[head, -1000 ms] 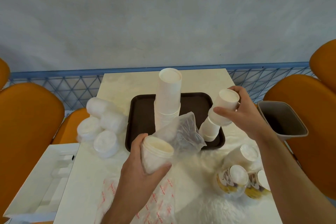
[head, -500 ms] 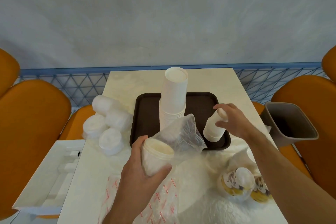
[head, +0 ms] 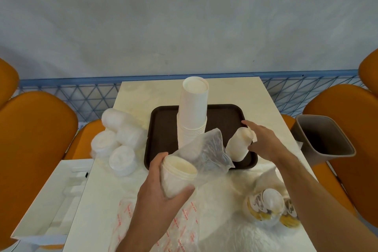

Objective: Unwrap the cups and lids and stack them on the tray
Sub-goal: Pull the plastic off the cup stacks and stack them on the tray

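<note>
My left hand [head: 159, 192] grips a short stack of white cups [head: 177, 176] whose clear plastic wrap [head: 206, 153] is peeled back and trails toward the tray. A tall stack of upside-down white cups [head: 193, 112] stands in the middle of the brown tray [head: 163, 129]. A small stack of white cups [head: 238, 145] stands tilted in the tray's front right corner. My right hand [head: 264, 142] hovers right beside it, fingers spread and loose, holding nothing.
Wrapped white lids [head: 120, 143] lie at the table's left edge. Printed cups in wrap [head: 268, 206] and loose plastic wrappers [head: 184, 223] lie near me. A grey bin [head: 323, 139] stands at the right, a white box [head: 51, 200] at the lower left, orange chairs [head: 34, 129] on both sides.
My right hand brought a cup down onto the small stack on the tray, then let go and opened. My left hand kept its hold on the wrapped cups.
</note>
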Demonstrator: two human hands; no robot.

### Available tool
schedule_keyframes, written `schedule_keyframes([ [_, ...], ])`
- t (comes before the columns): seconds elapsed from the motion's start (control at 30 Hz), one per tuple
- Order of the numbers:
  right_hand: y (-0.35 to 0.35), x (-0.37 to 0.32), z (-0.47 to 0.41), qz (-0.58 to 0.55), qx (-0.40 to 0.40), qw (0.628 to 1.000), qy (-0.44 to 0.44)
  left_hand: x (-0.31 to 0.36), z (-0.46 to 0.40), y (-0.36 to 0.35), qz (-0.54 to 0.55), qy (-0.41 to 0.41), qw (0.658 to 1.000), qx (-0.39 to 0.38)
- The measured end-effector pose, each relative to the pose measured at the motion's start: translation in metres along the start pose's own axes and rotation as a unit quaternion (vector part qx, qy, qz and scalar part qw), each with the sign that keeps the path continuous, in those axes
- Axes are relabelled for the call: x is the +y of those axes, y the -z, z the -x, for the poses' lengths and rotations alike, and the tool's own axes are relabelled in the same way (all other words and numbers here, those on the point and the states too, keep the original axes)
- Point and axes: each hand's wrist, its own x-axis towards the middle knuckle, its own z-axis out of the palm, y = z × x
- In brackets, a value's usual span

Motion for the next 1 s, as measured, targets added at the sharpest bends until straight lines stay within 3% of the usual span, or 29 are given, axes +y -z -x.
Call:
schedule_keyframes([
  [0.1,0.019,-0.017,0.019,-0.025,0.063,0.998,0.016,0.002,0.0,0.001,-0.005,0.001,1.0,-0.001],
  [0.2,0.039,-0.044,0.05,-0.118,0.113,0.986,0.045,0.003,0.001,0.001,-0.002,0.006,1.0,-0.004],
  [0.3,0.052,-0.071,0.089,-0.24,0.023,0.967,0.089,0.005,0.002,0.0,0.008,0.009,1.0,-0.006],
  [0.4,0.044,-0.083,0.104,-0.216,-0.074,0.963,0.146,0.006,0.001,-0.002,0.016,0.007,1.0,-0.006],
  [0.57,0.024,-0.095,0.11,-0.267,-0.148,0.933,0.189,0.009,0.002,-0.003,0.015,-0.006,1.0,-0.026],
  [0.67,0.012,-0.105,0.109,-0.218,-0.199,0.931,0.213,0.012,0.004,-0.003,0.006,-0.011,0.999,-0.038],
  [0.73,0.009,-0.108,0.108,-0.186,-0.204,0.935,0.223,0.013,0.004,-0.002,0.0,-0.011,0.999,-0.04],
  [0.83,0.007,-0.114,0.116,-0.227,-0.224,0.934,0.16,0.013,0.004,-0.003,-0.013,-0.009,0.999,-0.042],
  [1.0,-0.003,-0.117,0.119,-0.247,-0.202,0.937,0.144,0.015,0.003,-0.001,-0.028,-0.021,0.998,-0.042],
])
